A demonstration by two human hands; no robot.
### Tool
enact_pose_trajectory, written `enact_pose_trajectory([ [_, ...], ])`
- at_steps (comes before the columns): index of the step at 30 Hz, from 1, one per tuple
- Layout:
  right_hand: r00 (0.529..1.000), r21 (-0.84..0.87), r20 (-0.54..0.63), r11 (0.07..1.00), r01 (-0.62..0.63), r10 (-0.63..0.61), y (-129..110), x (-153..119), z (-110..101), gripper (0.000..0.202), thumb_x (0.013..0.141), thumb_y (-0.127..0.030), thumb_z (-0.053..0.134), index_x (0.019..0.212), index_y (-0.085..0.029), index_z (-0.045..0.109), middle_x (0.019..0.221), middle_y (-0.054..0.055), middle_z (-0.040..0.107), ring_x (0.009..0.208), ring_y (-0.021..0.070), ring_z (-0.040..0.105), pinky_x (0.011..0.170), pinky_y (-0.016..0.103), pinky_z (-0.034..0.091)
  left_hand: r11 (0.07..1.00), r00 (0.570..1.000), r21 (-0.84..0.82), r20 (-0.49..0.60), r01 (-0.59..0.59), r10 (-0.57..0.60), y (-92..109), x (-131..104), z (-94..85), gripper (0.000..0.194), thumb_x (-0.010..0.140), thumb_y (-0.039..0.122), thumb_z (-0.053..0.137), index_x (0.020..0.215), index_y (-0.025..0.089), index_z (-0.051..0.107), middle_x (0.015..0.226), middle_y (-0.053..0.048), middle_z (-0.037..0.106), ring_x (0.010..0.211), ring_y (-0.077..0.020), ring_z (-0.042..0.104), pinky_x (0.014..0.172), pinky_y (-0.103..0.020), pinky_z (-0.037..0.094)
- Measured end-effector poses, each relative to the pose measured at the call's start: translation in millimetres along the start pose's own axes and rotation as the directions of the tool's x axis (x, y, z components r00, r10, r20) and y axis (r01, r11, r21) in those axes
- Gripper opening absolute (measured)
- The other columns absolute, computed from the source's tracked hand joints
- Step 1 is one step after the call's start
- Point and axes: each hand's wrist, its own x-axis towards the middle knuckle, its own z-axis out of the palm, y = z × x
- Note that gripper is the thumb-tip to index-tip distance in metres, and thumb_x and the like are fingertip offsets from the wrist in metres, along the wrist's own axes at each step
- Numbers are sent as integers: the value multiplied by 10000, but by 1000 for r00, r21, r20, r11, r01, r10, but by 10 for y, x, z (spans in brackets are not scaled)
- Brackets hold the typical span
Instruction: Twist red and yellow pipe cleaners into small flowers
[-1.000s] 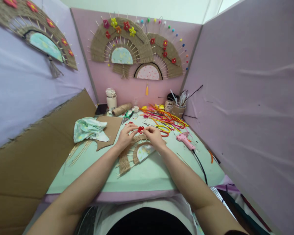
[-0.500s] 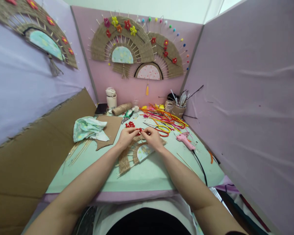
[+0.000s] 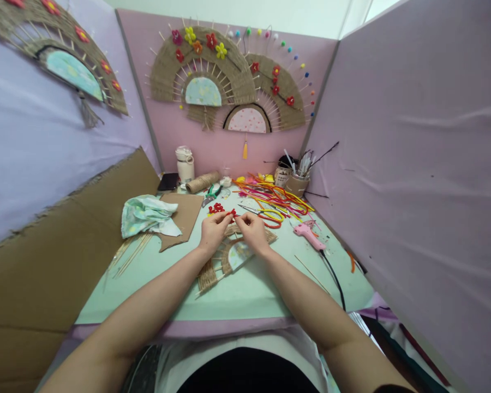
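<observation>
Both hands meet over the middle of the table, pinching a small red pipe-cleaner flower [image 3: 233,213] from its two sides. My left hand [image 3: 214,231] grips it with thumb and fingertips; my right hand [image 3: 251,230] closes on the other side. Beneath them lies a small twine-wrapped fan [image 3: 208,277] with a pale green patterned half-round centre, partly hidden by the hands. Just beyond my left hand is a cluster of red pipe-cleaner flowers [image 3: 216,208]. Scissors [image 3: 272,216] with yellow and red handles rest beyond my right hand.
A pink glue gun [image 3: 308,236] with a black cord lies to the right. Loose pipe cleaners [image 3: 270,191], a twine roll [image 3: 203,182], green-handled pliers [image 3: 213,192] and a white bottle [image 3: 185,164] are at the back. Patterned cloth [image 3: 145,215] covers part of a cardboard piece [image 3: 188,210] at left.
The hands have shifted slightly, with my left hand turned a little more upright. The red flower between the fingertips sits a touch higher and shows more.
</observation>
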Motion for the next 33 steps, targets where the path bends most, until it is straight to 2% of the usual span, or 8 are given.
enact_pose_trajectory([
  [4, 998, 61, 2, 996, -67, 67, 35, 27, 8, 250, 719, -377, 546, 590, -163, 543, 559, -21, 518, 551, 111, 454, 541, 233, 362, 997, 999, -59, 11, 51, -50, 2, 33, 7, 269, 639, 354, 701, 790, 133, 719, 783, -59, 707, 749, -178, 631, 748, -294, 491],
  [7, 989, 70, 53, 987, -142, 139, 91, 96, -44, 283, 733, -413, 530, 627, -159, 596, 601, -2, 572, 580, 128, 503, 564, 243, 384, 977, 986, -147, 81, 153, -142, -16, 75, 4, 272, 618, 356, 718, 760, 125, 716, 779, -63, 697, 751, -170, 626, 751, -286, 494],
  [10, 985, 73, 19, 982, -171, 170, 146, 166, -102, 310, 758, -431, 498, 686, -160, 632, 667, 18, 620, 652, 152, 557, 606, 253, 406, 940, 970, -247, 120, 236, -212, -41, 98, 4, 286, 611, 374, 722, 733, 116, 706, 773, -68, 686, 754, -160, 621, 751, -283, 504],
  [14, 989, 48, 16, 988, -149, 148, 170, 186, -120, 263, 725, -401, 542, 693, -156, 632, 674, 19, 625, 645, 147, 550, 619, 253, 413, 931, 967, -268, 113, 249, -226, -35, 81, 9, 273, 614, 374, 718, 705, 116, 702, 754, -67, 680, 746, -159, 621, 755, -293, 510],
  [21, 981, 53, 108, 984, -169, 163, 176, 141, -89, 213, 677, -357, 584, 700, -150, 631, 643, 11, 613, 581, 129, 519, 549, 241, 401, 962, 967, -140, 134, 236, -218, 37, 24, 17, 265, 591, 304, 741, 787, 127, 722, 795, -82, 704, 751, -192, 634, 751, -315, 498],
  [25, 977, 35, 130, 984, -175, 169, 206, 137, -77, 179, 677, -328, 576, 673, -157, 628, 626, 1, 601, 570, 124, 509, 534, 239, 397, 961, 971, -146, 89, 234, -223, 18, 23, 16, 245, 570, 266, 755, 771, 129, 722, 789, -80, 707, 761, -191, 633, 768, -311, 495],
  [27, 975, 56, 136, 981, -184, 175, 219, 134, -70, 168, 677, -321, 578, 668, -159, 623, 625, -4, 597, 562, 117, 501, 530, 235, 396, 950, 965, -178, 100, 256, -242, -2, 25, 16, 255, 565, 268, 761, 772, 125, 718, 778, -78, 706, 745, -184, 631, 762, -311, 498],
  [33, 964, 140, 201, 969, -204, 174, 263, 141, -50, 212, 713, -369, 569, 724, -164, 621, 662, -4, 608, 573, 110, 503, 543, 229, 403, 840, 914, -370, 242, 397, -325, -23, 41, 5, 234, 551, 252, 775, 721, 111, 697, 774, -79, 702, 735, -157, 636, 771, -287, 502],
])
